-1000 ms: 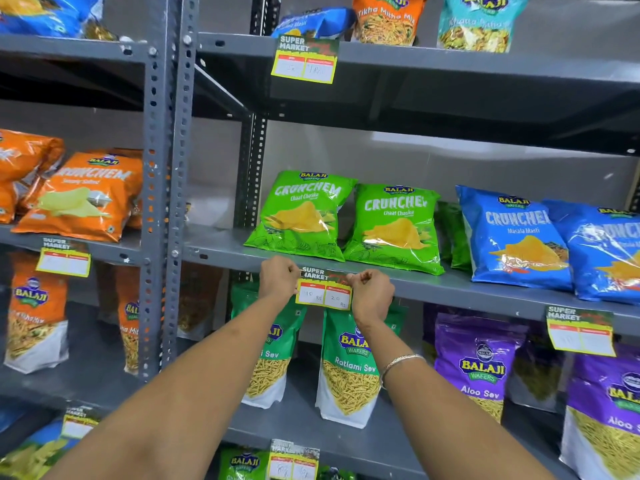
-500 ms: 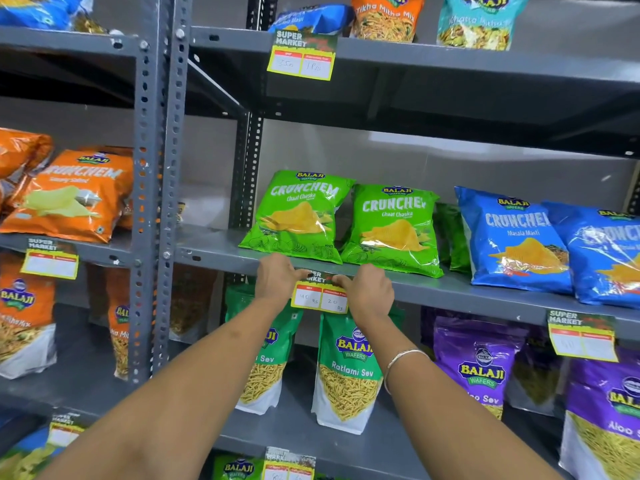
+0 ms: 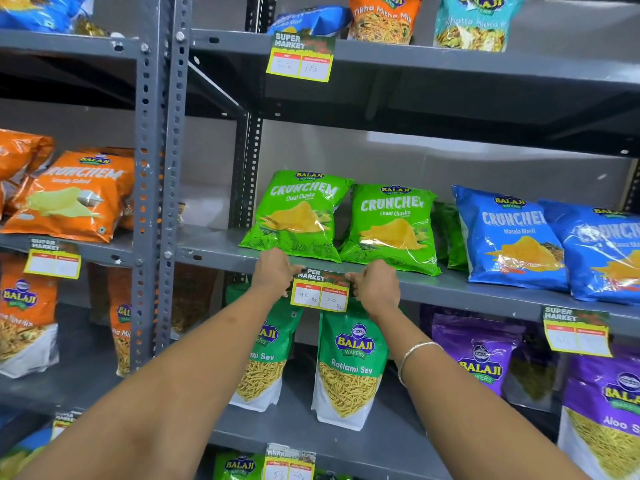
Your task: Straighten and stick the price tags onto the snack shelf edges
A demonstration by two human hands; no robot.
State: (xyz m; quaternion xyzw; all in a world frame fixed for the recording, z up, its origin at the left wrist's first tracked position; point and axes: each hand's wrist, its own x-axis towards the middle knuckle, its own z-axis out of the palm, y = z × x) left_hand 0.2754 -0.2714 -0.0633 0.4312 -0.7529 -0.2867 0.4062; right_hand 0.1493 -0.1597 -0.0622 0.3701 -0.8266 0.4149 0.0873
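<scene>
A yellow-bordered "Super Market" price tag (image 3: 320, 292) reading 40 Rs and 20 Rs lies against the front edge of the grey middle shelf (image 3: 450, 289), below the green Crunchem bags (image 3: 298, 216). My left hand (image 3: 273, 271) pinches its top left corner and covers the first letters. My right hand (image 3: 375, 287) grips its right edge. The tag sits almost level, its right side slightly lower. Other tags hang on the top shelf edge (image 3: 299, 58), at the left (image 3: 53, 259), at the right (image 3: 576, 332) and on the bottom shelf edge (image 3: 289, 464).
Grey perforated uprights (image 3: 162, 188) split the rack into two bays. Orange bags (image 3: 72, 199) fill the left bay, blue Crunchem bags (image 3: 512, 237) the right. Green Ratlami Sev pouches (image 3: 349, 368) and purple Aloo Sev pouches (image 3: 481, 358) stand on the shelf below my arms.
Both hands stay on the tag at the shelf edge; my fingers have shifted slightly at its corners. The view has drifted a little to the right.
</scene>
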